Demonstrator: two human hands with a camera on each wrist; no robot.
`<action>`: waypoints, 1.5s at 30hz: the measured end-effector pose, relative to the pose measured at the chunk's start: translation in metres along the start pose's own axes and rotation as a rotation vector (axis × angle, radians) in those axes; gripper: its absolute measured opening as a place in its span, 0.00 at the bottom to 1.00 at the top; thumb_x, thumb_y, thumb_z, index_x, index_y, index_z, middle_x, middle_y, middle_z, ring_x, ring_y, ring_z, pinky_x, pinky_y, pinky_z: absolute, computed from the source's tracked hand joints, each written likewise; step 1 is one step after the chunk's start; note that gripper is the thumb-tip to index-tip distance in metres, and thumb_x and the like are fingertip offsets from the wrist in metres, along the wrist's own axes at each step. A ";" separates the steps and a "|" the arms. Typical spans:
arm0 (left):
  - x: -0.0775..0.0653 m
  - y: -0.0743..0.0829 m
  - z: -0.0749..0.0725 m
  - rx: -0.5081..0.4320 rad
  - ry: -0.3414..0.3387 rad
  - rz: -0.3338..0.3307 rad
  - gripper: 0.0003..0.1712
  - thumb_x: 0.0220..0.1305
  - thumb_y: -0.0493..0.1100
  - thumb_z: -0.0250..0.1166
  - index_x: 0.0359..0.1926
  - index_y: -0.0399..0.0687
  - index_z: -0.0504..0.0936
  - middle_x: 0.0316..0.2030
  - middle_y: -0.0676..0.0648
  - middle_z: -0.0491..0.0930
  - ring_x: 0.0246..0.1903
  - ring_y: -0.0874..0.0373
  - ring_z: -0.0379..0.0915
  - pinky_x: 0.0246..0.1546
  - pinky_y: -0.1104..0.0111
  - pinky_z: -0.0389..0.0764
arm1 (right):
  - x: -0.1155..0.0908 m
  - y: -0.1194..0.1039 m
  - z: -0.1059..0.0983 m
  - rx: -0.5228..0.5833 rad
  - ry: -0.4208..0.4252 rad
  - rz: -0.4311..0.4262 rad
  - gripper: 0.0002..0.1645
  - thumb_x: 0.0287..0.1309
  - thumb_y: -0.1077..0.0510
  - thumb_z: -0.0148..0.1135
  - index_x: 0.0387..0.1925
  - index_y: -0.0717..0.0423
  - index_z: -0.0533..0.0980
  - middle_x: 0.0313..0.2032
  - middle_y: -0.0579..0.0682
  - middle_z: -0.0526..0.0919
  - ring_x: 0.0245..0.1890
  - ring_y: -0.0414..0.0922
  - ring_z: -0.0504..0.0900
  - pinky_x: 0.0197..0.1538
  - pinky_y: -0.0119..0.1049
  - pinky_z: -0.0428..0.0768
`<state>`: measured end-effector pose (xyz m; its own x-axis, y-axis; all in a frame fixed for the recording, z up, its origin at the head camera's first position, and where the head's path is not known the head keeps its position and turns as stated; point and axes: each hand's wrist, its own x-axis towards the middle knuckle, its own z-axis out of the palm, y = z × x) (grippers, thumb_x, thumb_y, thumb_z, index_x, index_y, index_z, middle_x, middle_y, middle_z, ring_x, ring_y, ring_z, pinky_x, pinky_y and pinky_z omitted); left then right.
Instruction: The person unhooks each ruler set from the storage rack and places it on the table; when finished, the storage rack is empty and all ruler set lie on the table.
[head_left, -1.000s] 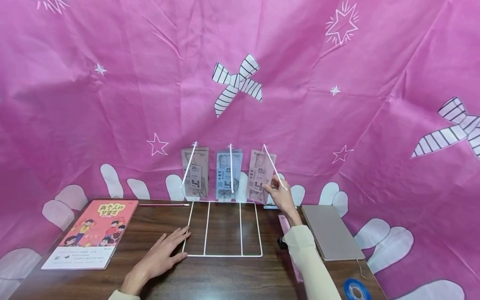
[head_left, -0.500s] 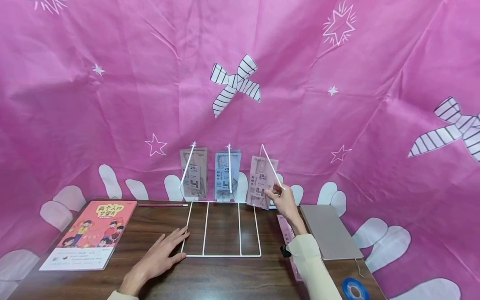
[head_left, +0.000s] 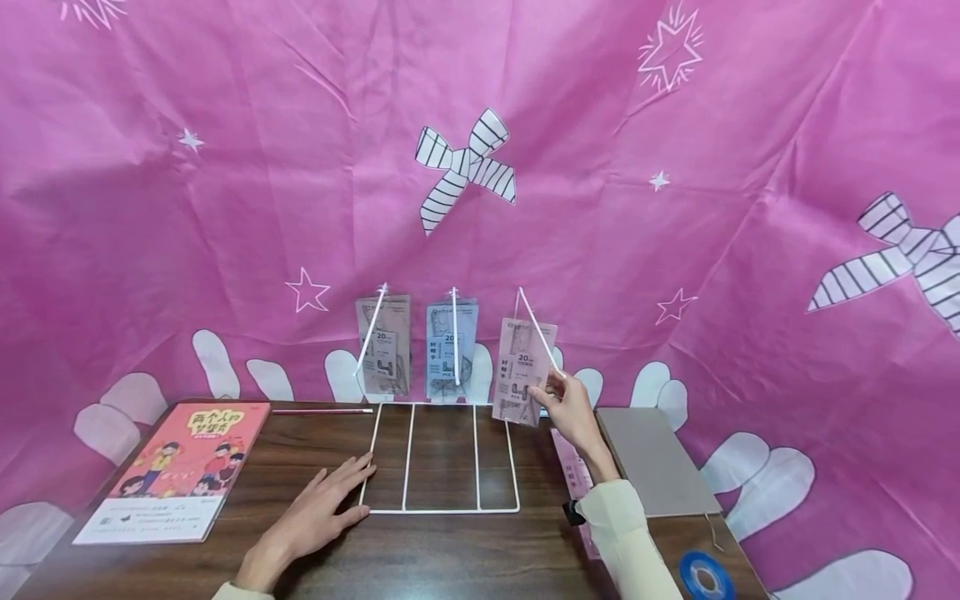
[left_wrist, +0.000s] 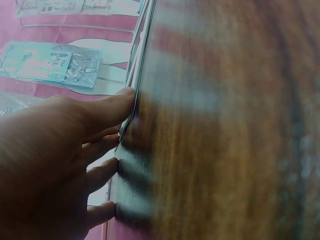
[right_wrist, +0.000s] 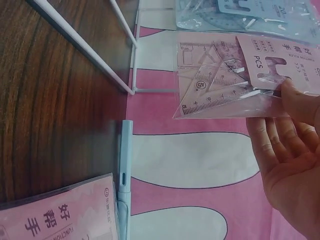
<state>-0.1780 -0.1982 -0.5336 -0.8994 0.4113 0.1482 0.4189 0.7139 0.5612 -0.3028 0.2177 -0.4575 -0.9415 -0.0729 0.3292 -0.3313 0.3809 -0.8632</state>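
My right hand (head_left: 573, 408) pinches the lower right edge of a pink ruler set (head_left: 516, 350) in a clear packet. Behind the rightmost white prong, the packet stands upright; triangles and a protractor-like set show through the plastic in the right wrist view. A grey-brown ruler set (head_left: 393, 371) and a blue ruler set (head_left: 441, 367) hang from the other two prongs of the white wire rack (head_left: 442, 511). My left hand (head_left: 318, 508) lies on the tabletop, fingers spread, with the fingertips and thumb right at the left side of the rack's base.
A second pink packet (head_left: 567, 462) lies partly under my right forearm, beside a light blue pen (right_wrist: 126, 155). Further right are a grey notebook (head_left: 660, 467) and a blue tape roll (head_left: 687, 571). On the left lie a red book (head_left: 180, 467) and a pencil (head_left: 322, 411).
The pink ruler set has come down and slightly towards me along its prong, with my right hand gripping it. My left hand keeps its place by the rack.
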 end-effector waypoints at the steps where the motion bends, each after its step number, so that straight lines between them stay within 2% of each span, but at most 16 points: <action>1: 0.000 0.000 0.000 -0.001 0.001 0.000 0.33 0.72 0.47 0.68 0.71 0.36 0.74 0.76 0.38 0.66 0.75 0.33 0.58 0.71 0.28 0.53 | -0.001 -0.001 0.000 0.003 -0.001 0.005 0.17 0.65 0.66 0.70 0.53 0.69 0.81 0.42 0.63 0.89 0.40 0.50 0.89 0.44 0.28 0.86; 7: -0.001 0.000 -0.001 -0.002 0.003 0.004 0.33 0.72 0.47 0.68 0.72 0.36 0.74 0.76 0.38 0.66 0.75 0.33 0.58 0.70 0.27 0.53 | -0.009 -0.006 -0.003 0.016 -0.005 0.006 0.21 0.64 0.68 0.70 0.57 0.69 0.80 0.41 0.62 0.89 0.38 0.49 0.89 0.43 0.32 0.88; 11: 0.000 0.000 -0.001 -0.005 0.002 0.004 0.33 0.72 0.47 0.68 0.72 0.36 0.74 0.76 0.38 0.66 0.75 0.32 0.58 0.70 0.27 0.53 | -0.013 -0.006 -0.004 0.001 0.001 -0.014 0.21 0.63 0.68 0.71 0.57 0.69 0.80 0.39 0.62 0.89 0.37 0.47 0.89 0.43 0.32 0.88; 16: 0.001 -0.002 -0.001 -0.002 -0.006 0.004 0.33 0.72 0.48 0.68 0.72 0.36 0.74 0.76 0.38 0.66 0.75 0.32 0.58 0.70 0.27 0.53 | -0.018 -0.006 -0.006 -0.009 -0.001 -0.034 0.19 0.63 0.68 0.71 0.54 0.69 0.81 0.39 0.62 0.89 0.37 0.48 0.88 0.43 0.29 0.87; 23: 0.001 -0.001 -0.001 0.001 0.001 0.005 0.33 0.71 0.47 0.68 0.72 0.37 0.74 0.75 0.38 0.67 0.75 0.33 0.59 0.70 0.27 0.54 | -0.027 -0.009 -0.011 0.029 -0.015 -0.021 0.15 0.62 0.70 0.70 0.50 0.68 0.81 0.39 0.62 0.89 0.37 0.45 0.89 0.43 0.32 0.88; 27: 0.001 0.000 -0.001 0.003 0.014 0.016 0.33 0.71 0.47 0.69 0.71 0.37 0.74 0.75 0.38 0.67 0.74 0.33 0.59 0.69 0.27 0.54 | -0.032 -0.012 -0.013 0.038 -0.025 -0.010 0.13 0.63 0.70 0.70 0.49 0.67 0.81 0.39 0.61 0.89 0.39 0.46 0.88 0.45 0.33 0.88; 37: 0.000 -0.001 -0.001 0.018 0.013 0.021 0.33 0.71 0.48 0.68 0.71 0.36 0.75 0.75 0.38 0.67 0.74 0.32 0.60 0.69 0.26 0.55 | -0.042 -0.015 -0.014 -0.019 -0.024 -0.011 0.13 0.63 0.72 0.68 0.50 0.70 0.80 0.38 0.63 0.89 0.37 0.50 0.88 0.42 0.29 0.86; 45: -0.001 -0.001 0.000 0.025 0.009 0.017 0.33 0.71 0.48 0.68 0.71 0.37 0.75 0.75 0.38 0.67 0.74 0.32 0.60 0.69 0.26 0.55 | -0.050 -0.015 -0.018 0.039 -0.045 -0.009 0.18 0.63 0.69 0.69 0.54 0.67 0.81 0.42 0.62 0.89 0.40 0.50 0.90 0.45 0.32 0.87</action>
<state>-0.1780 -0.1993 -0.5341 -0.8932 0.4185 0.1645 0.4368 0.7209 0.5381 -0.2493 0.2319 -0.4540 -0.9401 -0.1179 0.3199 -0.3409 0.3441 -0.8749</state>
